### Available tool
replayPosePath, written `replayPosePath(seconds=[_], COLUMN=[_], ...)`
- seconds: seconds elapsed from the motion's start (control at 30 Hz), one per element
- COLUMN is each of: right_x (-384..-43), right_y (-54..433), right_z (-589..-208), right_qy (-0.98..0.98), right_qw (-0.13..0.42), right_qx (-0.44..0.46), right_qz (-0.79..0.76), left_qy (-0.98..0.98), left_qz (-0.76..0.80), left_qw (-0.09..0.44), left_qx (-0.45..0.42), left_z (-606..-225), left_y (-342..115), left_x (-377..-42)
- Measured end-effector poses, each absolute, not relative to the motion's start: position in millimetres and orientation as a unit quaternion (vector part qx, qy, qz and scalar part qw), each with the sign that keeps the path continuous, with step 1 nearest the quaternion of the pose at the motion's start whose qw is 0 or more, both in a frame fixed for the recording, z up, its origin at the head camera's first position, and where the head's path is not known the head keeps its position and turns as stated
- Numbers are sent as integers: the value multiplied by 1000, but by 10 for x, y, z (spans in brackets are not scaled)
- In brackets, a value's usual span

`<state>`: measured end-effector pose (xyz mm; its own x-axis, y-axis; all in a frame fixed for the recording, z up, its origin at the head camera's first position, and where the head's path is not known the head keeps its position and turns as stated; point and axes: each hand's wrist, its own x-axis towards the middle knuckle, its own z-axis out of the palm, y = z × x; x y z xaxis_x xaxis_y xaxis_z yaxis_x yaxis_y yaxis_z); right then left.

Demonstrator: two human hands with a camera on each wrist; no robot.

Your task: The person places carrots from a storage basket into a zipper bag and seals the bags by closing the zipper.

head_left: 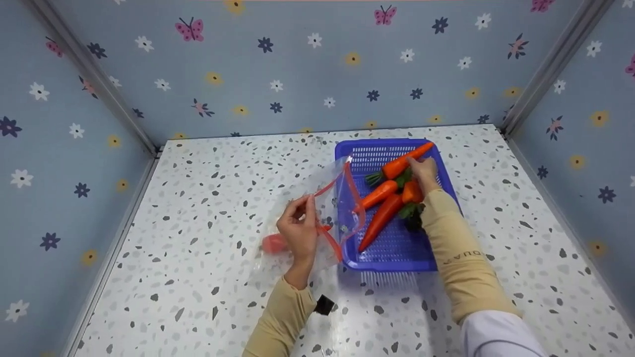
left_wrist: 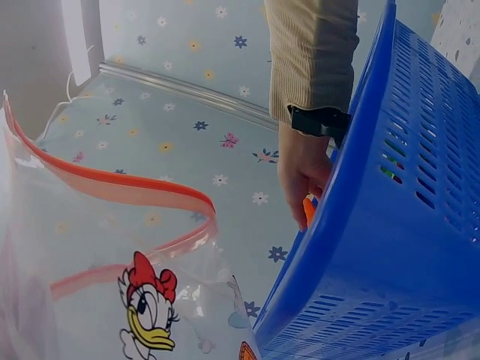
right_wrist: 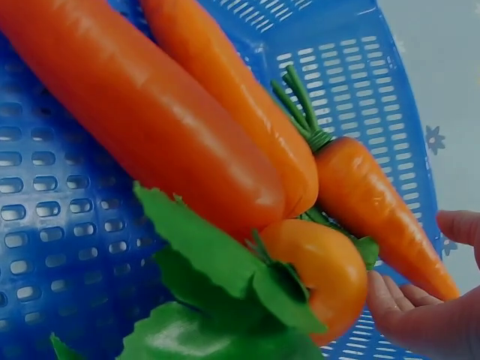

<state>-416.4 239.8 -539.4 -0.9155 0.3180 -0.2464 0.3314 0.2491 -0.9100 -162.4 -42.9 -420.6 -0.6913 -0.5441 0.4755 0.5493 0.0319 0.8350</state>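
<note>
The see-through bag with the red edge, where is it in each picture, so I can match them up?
Head: near the middle, the bag is pinched by the left hand, its mouth overlapping the basket's left side.
Left wrist: it fills the lower left, showing a cartoon duck.
Right wrist: it isn't in this one.
Shared landmark: the blue basket, which shows in all three pictures.

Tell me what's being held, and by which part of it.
The left grip pinches the bag by its red rim. The right grip is at the green-topped carrot; whether it holds that cannot be told.
</note>
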Motion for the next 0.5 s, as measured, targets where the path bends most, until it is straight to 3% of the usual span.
replayPosePath(seconds=[0.17,0.37,0.5], right_x=[-4230,-3932,-4188], right_y=[2421,2162,2342], right_z=[-5433,-5027,-5330], right_qy=[774,793,773], right_qw=[9,4,-12], right_qx=[199,232,230], right_qz=[-601,-563,-592], left_qy=[-596,-602,-603], left_qz=[-698,-691,-692], left_qw=[396,400,397], left_qx=[-4,-3,-4], left_z=[-4204,-4206,-4216], left_y=[-436,-435,-427], left_x=[-1628,-1629,-1628])
